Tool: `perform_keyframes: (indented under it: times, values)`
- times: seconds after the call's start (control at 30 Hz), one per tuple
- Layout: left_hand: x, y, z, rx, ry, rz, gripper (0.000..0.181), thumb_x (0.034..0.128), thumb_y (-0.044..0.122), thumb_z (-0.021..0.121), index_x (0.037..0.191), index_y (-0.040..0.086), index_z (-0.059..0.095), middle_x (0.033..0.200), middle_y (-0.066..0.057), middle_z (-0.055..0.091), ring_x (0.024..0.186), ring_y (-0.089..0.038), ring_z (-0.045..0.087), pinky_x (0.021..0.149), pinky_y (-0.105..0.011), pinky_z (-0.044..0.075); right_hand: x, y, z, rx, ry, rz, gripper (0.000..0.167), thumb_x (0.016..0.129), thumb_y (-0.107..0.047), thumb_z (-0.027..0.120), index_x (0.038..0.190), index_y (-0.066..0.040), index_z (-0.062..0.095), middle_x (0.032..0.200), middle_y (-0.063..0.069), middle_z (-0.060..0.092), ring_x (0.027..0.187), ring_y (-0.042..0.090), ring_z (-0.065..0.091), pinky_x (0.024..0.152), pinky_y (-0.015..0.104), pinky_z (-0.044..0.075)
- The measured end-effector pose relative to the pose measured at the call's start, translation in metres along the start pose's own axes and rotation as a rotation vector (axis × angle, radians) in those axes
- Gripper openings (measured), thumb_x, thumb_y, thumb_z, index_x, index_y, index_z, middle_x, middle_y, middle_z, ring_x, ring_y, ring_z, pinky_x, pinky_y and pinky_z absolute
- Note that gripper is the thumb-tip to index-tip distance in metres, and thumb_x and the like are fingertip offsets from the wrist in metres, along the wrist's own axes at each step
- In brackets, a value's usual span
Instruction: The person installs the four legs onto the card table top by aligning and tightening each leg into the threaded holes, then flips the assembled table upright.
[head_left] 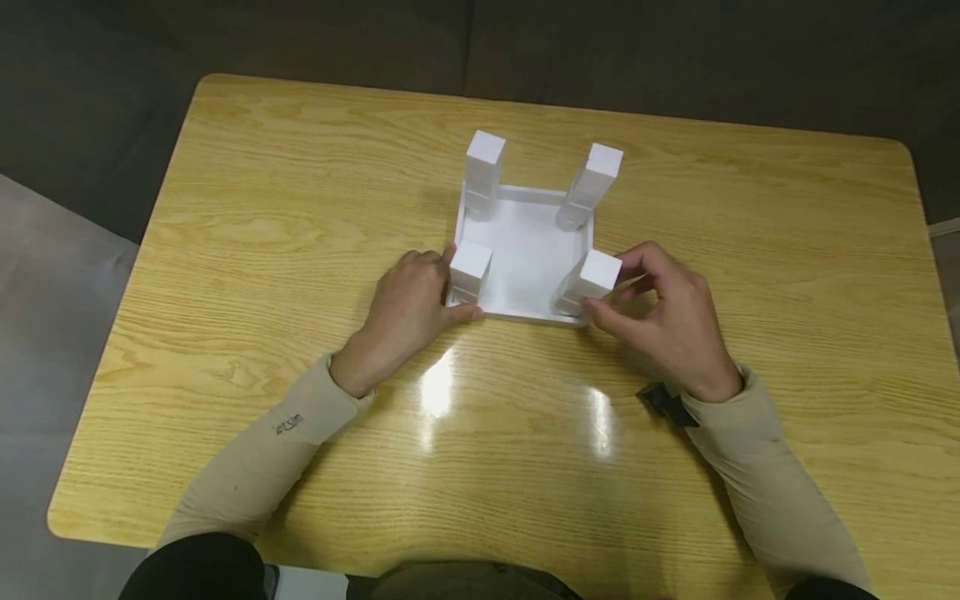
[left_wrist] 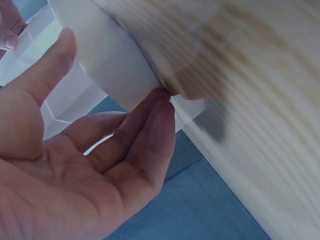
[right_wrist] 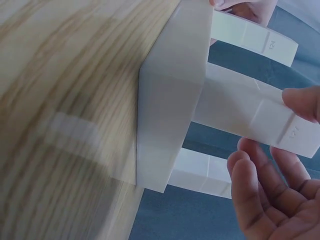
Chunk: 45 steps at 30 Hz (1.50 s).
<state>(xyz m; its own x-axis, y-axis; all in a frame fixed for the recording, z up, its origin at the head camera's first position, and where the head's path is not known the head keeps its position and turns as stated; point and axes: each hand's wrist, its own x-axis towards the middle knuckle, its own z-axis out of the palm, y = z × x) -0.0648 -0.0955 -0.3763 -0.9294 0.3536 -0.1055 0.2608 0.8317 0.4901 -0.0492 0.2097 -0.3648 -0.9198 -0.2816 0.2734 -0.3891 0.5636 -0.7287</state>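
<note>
A white square panel (head_left: pixel 528 262) with a raised rim lies on the table, like the top of a small upturned table. White block-shaped legs stand at its corners: far left (head_left: pixel 486 150), far right (head_left: pixel 602 162), near left (head_left: pixel 471 260) and near right (head_left: pixel 600 271). With thumb at the front edge and fingers along the left side, my left hand (head_left: pixel 408 300) grips the panel's near left corner. My right hand (head_left: pixel 675 317) pinches the near right leg between thumb and fingers. Raised numbers mark this leg (right_wrist: pixel 245 107) in the right wrist view. The far right leg leans outward.
The wooden table (head_left: pixel 300 208) has rounded corners and reflects light near its front. A dark strap piece (head_left: pixel 667 404) sits at the right wrist. Dark grey fabric (head_left: pixel 600 50) rises behind the table's far edge.
</note>
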Motion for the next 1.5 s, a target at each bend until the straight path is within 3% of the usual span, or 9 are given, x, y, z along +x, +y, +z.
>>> perform_keyframes:
  times: [0.2, 0.37, 0.53, 0.73, 0.9, 1.1, 1.5]
  values:
    - [0.0000, -0.0003, 0.0001, 0.004, 0.005, 0.004, 0.094, 0.0873, 0.038, 0.094, 0.147, -0.019, 0.050, 0.112, -0.024, 0.075, 0.104, -0.040, 0.069, 0.095, -0.047, 0.057, 0.0010, 0.0004, 0.0013, 0.004, -0.007, -0.015, 0.050, 0.080, 0.004, 0.094, 0.121, 0.008, 0.066, 0.095, 0.013, 0.073, 0.080, 0.023, 0.065, 0.076, 0.020, 0.053]
    - [0.0000, -0.0002, 0.0001, 0.005, 0.005, 0.001, 0.094, 0.0873, 0.039, 0.094, 0.147, -0.019, 0.050, 0.113, -0.024, 0.075, 0.105, -0.040, 0.069, 0.098, -0.048, 0.056, 0.0023, -0.0005, 0.0030, 0.013, -0.015, 0.001, 0.058, 0.079, 0.004, 0.096, 0.129, 0.005, 0.068, 0.102, 0.012, 0.075, 0.081, 0.025, 0.065, 0.074, 0.021, 0.051]
    - [-0.0001, 0.0000, 0.0002, 0.004, 0.005, 0.001, 0.094, 0.0872, 0.039, 0.094, 0.147, -0.019, 0.050, 0.115, -0.025, 0.075, 0.107, -0.041, 0.069, 0.101, -0.048, 0.055, 0.0028, -0.0009, 0.0036, 0.013, -0.020, -0.003, 0.056, 0.078, 0.004, 0.098, 0.127, 0.004, 0.070, 0.105, 0.012, 0.076, 0.083, 0.022, 0.065, 0.074, 0.021, 0.053]
    - [-0.0004, -0.0001, 0.0002, 0.001, 0.008, -0.006, 0.093, 0.0873, 0.039, 0.094, 0.146, -0.019, 0.052, 0.125, -0.027, 0.073, 0.110, -0.042, 0.068, 0.097, -0.048, 0.057, 0.0021, -0.0005, 0.0035, 0.012, -0.017, -0.018, 0.057, 0.073, 0.005, 0.099, 0.121, 0.006, 0.070, 0.097, 0.010, 0.076, 0.077, 0.012, 0.065, 0.070, 0.023, 0.055]
    - [-0.0009, 0.0007, -0.0003, 0.005, 0.001, -0.009, 0.094, 0.0869, 0.040, 0.094, 0.147, -0.019, 0.051, 0.124, -0.027, 0.073, 0.108, -0.041, 0.068, 0.094, -0.047, 0.057, 0.0012, 0.0004, 0.0028, 0.024, -0.018, -0.030, 0.051, 0.078, 0.012, 0.094, 0.121, 0.008, 0.068, 0.095, 0.011, 0.077, 0.077, 0.007, 0.066, 0.071, 0.021, 0.057]
    - [-0.0015, 0.0009, -0.0005, 0.011, 0.009, 0.000, 0.097, 0.0846, 0.039, 0.096, 0.146, -0.020, 0.051, 0.121, -0.027, 0.074, 0.107, -0.041, 0.069, 0.093, -0.047, 0.058, -0.0003, 0.0015, 0.0025, 0.060, -0.014, -0.034, 0.042, 0.083, 0.015, 0.083, 0.122, 0.009, 0.068, 0.103, 0.013, 0.076, 0.083, 0.017, 0.068, 0.078, 0.019, 0.056]
    - [-0.0014, 0.0004, 0.0003, -0.003, 0.013, 0.002, 0.092, 0.0868, 0.038, 0.095, 0.145, -0.019, 0.052, 0.116, -0.026, 0.074, 0.104, -0.040, 0.068, 0.090, -0.047, 0.058, -0.0009, 0.0004, 0.0026, 0.006, 0.000, -0.007, 0.042, 0.082, 0.006, 0.091, 0.114, 0.009, 0.064, 0.098, 0.015, 0.072, 0.081, 0.026, 0.069, 0.078, 0.021, 0.056]
